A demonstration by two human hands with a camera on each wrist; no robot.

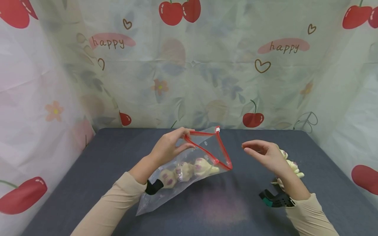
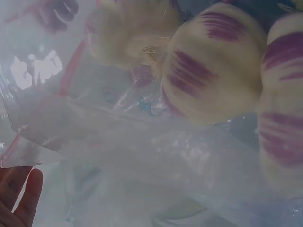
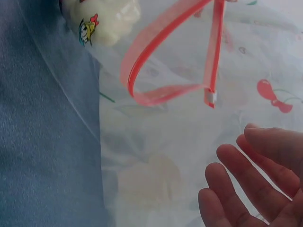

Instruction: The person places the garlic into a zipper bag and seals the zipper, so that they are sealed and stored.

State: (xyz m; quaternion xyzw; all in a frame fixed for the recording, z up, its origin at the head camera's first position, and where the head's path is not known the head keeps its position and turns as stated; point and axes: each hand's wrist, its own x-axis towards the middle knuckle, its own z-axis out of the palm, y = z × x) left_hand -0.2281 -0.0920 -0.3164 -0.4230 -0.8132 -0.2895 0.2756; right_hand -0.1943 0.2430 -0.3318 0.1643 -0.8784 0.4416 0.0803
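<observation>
My left hand (image 1: 169, 144) pinches the rim of a clear zip bag (image 1: 165, 200) with a red zip edge and a white slider. The bag's mouth gapes toward the right. Inside it lie 3 garlic bulbs (image 1: 184, 171), whitish with purple streaks; the left wrist view shows the garlic bulbs (image 2: 213, 66) close up through the plastic. To the right of the bag, apart from it, my right hand (image 1: 267, 155) hovers with relaxed, slightly bent fingers and holds nothing. In the right wrist view its fingers (image 3: 232, 189) are spread below the red zip edge (image 3: 137, 61).
More garlic bulbs (image 1: 292, 165) lie on the dark table (image 1: 124, 147) beyond the right forearm, which partly hides them. A patterned curtain (image 1: 195, 75) with cherries stands behind the table and along both sides. Each wrist wears a dark band.
</observation>
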